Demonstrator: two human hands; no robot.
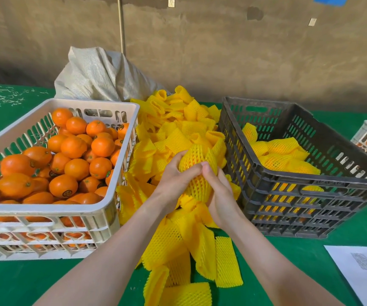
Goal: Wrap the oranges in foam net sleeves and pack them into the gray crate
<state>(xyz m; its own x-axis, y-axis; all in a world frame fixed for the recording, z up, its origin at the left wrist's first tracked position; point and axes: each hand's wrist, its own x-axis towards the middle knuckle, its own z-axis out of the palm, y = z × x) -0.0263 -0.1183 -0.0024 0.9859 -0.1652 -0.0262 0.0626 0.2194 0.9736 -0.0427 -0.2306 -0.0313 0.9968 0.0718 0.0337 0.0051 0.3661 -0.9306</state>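
White crate (45,209), well left of the gray crate (310,180), is full w/ bare oranges (74,168), so I judge most of the work is left. Inside the gray crate lie only some wrapped oranges (281,160), approx. one loose layer, w/ much room above. The pile of yellow foam net sleeves (178,133) sits just left of the gray crate. Over this pile, near the gray crate's left wall, is one sleeved orange (196,168): net stretched into open diamonds, orange skin showing through, loose ends at top & bottom. Left hand (173,180) and right hand (220,195) both curl their fingers around it, thumbs on the net.
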